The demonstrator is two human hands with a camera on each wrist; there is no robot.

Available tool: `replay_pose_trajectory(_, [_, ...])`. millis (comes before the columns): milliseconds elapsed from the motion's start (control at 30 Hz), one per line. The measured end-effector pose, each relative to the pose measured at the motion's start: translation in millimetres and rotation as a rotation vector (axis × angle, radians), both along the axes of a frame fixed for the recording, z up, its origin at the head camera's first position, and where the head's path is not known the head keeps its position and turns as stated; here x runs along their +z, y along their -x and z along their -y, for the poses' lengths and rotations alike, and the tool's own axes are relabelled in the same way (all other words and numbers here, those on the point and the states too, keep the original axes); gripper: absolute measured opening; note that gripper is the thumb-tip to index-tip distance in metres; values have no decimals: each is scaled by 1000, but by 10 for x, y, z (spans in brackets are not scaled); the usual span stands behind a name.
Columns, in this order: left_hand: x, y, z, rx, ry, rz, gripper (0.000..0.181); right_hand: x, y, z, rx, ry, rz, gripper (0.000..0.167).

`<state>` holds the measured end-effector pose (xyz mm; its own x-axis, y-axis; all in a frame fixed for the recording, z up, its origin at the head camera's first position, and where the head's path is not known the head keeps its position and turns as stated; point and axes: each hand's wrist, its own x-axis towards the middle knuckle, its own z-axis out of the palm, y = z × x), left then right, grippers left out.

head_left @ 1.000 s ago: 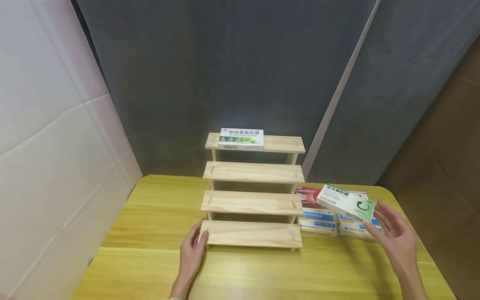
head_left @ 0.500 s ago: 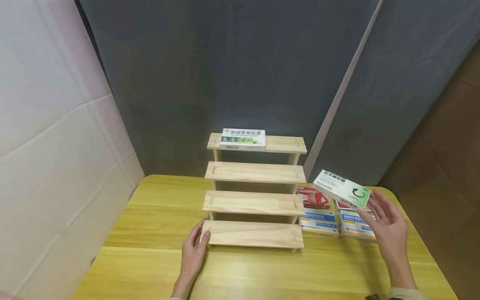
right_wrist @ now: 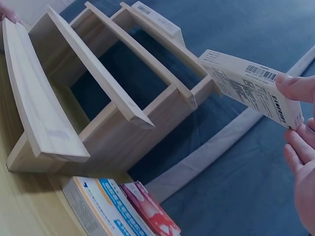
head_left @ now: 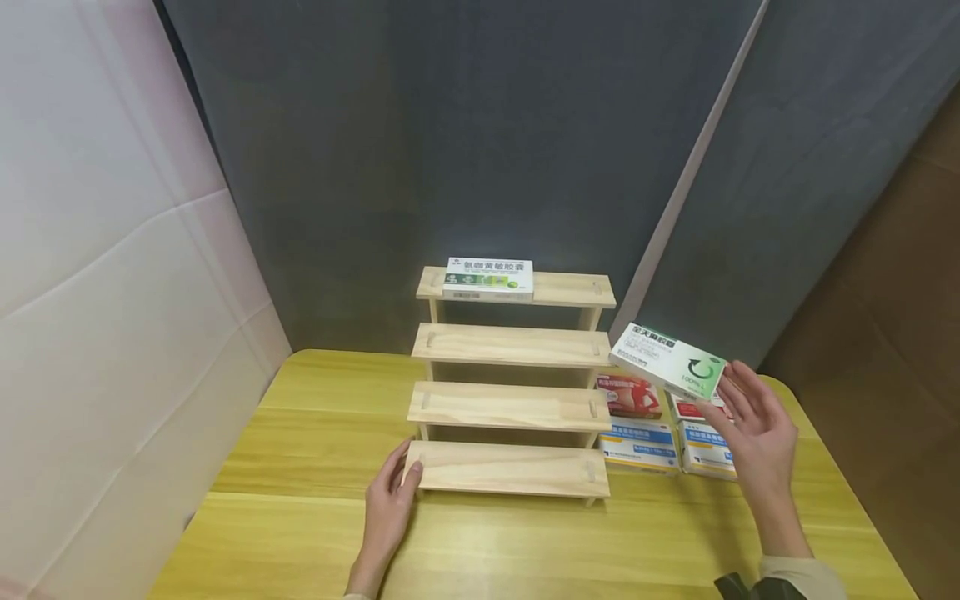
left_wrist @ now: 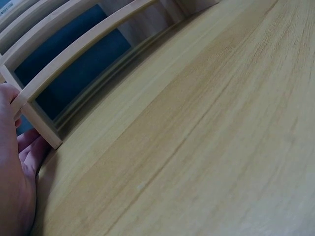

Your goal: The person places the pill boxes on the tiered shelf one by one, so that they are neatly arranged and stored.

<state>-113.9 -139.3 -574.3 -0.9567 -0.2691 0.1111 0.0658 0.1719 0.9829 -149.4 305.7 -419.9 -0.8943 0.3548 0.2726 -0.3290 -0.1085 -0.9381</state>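
A white and green medicine box (head_left: pixel 667 362) is held up by my right hand (head_left: pixel 757 433), its right end pinched between thumb and fingers. It hangs tilted, just right of the wooden four-step rack (head_left: pixel 510 402). In the right wrist view the box (right_wrist: pixel 251 86) shows its barcode edge, with the thumb on it. My left hand (head_left: pixel 388 504) grips the left end of the rack's lowest step, thumb on top. The left wrist view shows that hand (left_wrist: pixel 15 167) around the corner of the rack. Another white and green medicine box (head_left: pixel 488 279) lies flat on the top step, left of its middle.
Right of the rack, blue and white medicine boxes (head_left: pixel 639 443) lie on the yellow wooden table (head_left: pixel 315 467). Behind them are a red box (head_left: pixel 630 396) and another red and white box (head_left: pixel 686 407), partly covered by my right hand's box. A dark curtain (head_left: pixel 480 150) hangs behind.
My right hand has moved left and up with the medicine box, from above the other boxes toward the rack. My left hand stays on the lowest step.
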Motion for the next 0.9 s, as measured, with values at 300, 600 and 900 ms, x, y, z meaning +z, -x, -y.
replay_pose_trajectory(300, [-8, 18, -16, 13, 4, -2, 46, 52, 137, 115, 48, -65, -49, 60])
replay_pose_trajectory(600, [-21, 0, -37, 21, -4, 9, 45, 129, 302, 227, 68, -196, -11, 56])
replay_pose_trajectory(900, [-15, 13, -11, 19, 0, -2, 45, 247, 480, 336, 73, -388, 30, 55])
